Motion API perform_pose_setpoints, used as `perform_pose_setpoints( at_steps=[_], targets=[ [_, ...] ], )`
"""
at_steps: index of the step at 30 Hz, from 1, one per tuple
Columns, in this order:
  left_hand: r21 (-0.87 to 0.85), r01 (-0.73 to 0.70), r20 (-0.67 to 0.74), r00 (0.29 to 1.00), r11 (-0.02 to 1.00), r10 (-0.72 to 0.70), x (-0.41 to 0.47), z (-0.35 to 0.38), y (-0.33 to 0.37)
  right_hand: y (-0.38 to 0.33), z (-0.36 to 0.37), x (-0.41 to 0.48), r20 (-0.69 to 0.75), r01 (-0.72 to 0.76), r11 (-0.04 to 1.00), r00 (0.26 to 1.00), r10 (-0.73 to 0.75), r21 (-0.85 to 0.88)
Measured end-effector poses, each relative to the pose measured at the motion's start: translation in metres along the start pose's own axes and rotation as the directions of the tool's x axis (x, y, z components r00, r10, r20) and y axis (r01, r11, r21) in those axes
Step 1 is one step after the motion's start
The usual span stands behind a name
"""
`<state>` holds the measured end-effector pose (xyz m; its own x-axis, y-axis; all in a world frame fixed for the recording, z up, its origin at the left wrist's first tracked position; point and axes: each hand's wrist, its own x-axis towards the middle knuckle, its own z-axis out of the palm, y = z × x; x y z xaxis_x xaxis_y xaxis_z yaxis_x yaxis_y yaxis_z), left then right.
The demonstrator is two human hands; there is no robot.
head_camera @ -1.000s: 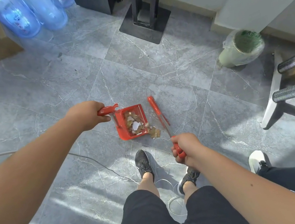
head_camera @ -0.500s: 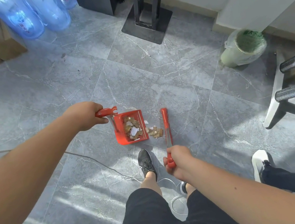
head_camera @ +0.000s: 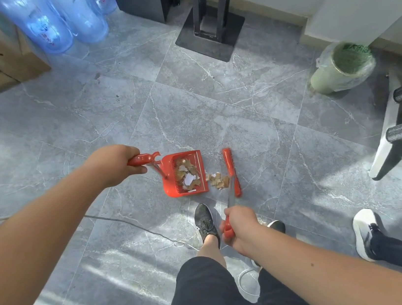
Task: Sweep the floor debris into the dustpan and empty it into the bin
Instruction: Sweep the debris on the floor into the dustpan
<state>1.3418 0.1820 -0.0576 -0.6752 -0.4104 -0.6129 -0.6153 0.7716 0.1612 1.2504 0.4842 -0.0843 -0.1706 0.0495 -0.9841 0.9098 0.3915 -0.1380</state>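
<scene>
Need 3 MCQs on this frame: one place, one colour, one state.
1. Where is the loose debris?
A) between dustpan and brush
B) left of the dustpan
C) right of the brush
2. What colour is the dustpan?
A) blue
B) red
C) green
3. State of the right hand?
A) open
B) grips the brush handle
C) rests on the dustpan

1A: the scraps lie at the pan's lip, beside the brush head.
2B: the pan is plainly red.
3B: the fingers curl round the red grip.
</scene>
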Motion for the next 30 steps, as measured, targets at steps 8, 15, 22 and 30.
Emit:
perform_pose_setpoints(
  at_steps=[8,15,22,30],
  targets=[
    [-0.002,0.037,-0.016,0.999,0.999,-0.037,-0.016,-0.001,-0.017,-0.001,0.022,-0.004,0.021,-0.018,1.000,1.000,0.018,0.006],
    [0.051,0.070,0.032,0.997,0.996,-0.071,-0.014,0.015,-0.030,0.002,0.037,0.003,0.008,-0.054,0.998,0.999,0.054,-0.033],
    [0.050,0.071,0.025,0.997,0.996,-0.072,-0.010,0.022,-0.041,0.008,0.059,0.007,0.109,-0.044,0.995,0.993,0.054,-0.088],
    [0.046,0.106,0.018,0.994,0.993,-0.106,-0.010,0.027,-0.049,0.004,0.069,-0.007,0.230,-0.033,0.980,0.970,0.078,-0.194]
  ],
)
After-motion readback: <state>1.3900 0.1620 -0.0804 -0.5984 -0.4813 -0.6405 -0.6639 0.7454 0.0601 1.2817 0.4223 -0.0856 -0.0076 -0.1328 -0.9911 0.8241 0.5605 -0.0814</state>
